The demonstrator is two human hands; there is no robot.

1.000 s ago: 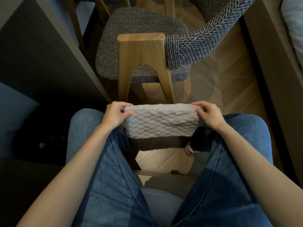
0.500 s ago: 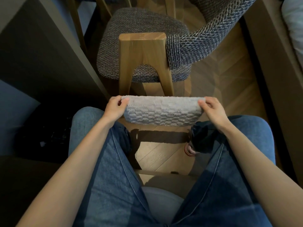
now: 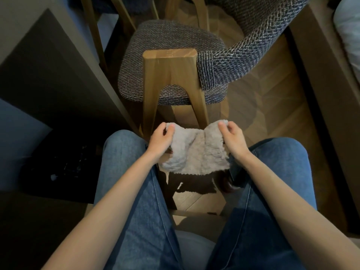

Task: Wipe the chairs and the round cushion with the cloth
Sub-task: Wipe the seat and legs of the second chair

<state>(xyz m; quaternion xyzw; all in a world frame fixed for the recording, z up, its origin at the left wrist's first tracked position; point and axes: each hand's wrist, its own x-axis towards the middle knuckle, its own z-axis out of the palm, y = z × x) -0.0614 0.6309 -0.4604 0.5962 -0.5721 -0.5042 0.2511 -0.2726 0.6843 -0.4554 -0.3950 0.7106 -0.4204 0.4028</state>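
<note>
Grey cloth [image 3: 194, 152] sags between both hands: left hand [image 3: 161, 140] pinches one top corner, right hand [image 3: 232, 140] the other. Chair [image 3: 171, 61] just beyond them.

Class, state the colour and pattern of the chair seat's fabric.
Dark grey-blue tweed flecked with white on the chair seat, clearest in the head view.

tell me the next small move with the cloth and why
Probably raise the cloth onto the wooden top rail of the chair and start wiping: the left hand and right hand pinch its upper corners, and it hangs slack before that chair.
</note>
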